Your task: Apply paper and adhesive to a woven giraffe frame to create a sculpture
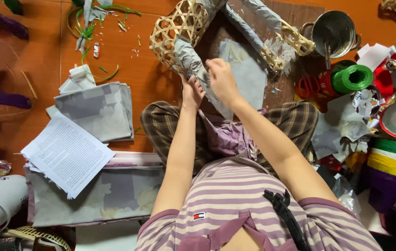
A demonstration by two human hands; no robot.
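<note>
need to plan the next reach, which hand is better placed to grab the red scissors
Right, probably. The red scissors lie on the person's right, near the green spool. The right hand is nearer; the left hand would have to cross over. Both hands are pinching the grey paper strip.

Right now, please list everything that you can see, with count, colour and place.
woven bamboo basket: one, tan, top centre, partly paper-covered
grey paper strip: one, at both hands
folded paper stack: one, grey, left
printed sheet: one, white, lower left
metal pot: one, silver, top right
scissors: one, red handles, right
string roll: one, green, right
left hand: pinching the strip
right hand: gripping the strip
</note>
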